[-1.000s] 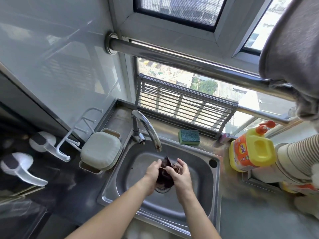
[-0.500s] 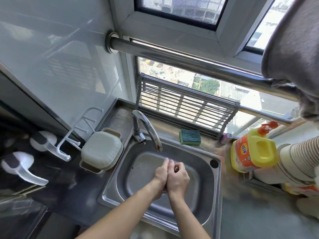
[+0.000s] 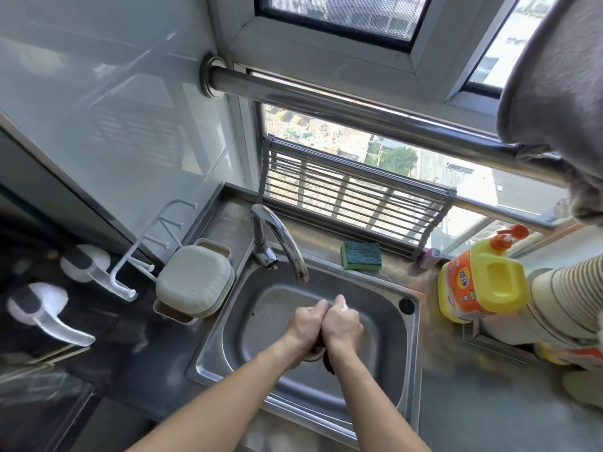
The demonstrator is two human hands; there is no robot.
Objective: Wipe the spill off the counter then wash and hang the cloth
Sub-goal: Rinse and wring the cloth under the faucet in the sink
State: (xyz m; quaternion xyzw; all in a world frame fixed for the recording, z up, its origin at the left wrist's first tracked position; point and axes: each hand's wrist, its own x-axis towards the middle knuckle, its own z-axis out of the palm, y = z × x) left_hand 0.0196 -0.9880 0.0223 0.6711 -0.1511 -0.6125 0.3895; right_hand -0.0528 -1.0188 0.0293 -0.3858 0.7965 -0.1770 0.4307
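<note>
Head view shows both my fists pressed side by side over the sink (image 3: pixel 385 380), above the drain in the middle of the basin. A second ago I held the dark cloth (image 3: pixel 328 362) loosely and it showed between my fingers; now it is bunched inside my fists, and only a dark bit hangs below my right wrist. My left hand (image 3: pixel 306 324) is curled tight around the cloth, and my right hand (image 3: pixel 342 326) grips it too, knuckles touching the left. Beyond them the faucet (image 3: pixel 280 236) spout reaches over the basin's far edge. A green sponge (image 3: pixel 361 255) lies on the sink's far rim, and a yellow detergent bottle (image 3: pixel 483 278) stands past its right corner.
</note>
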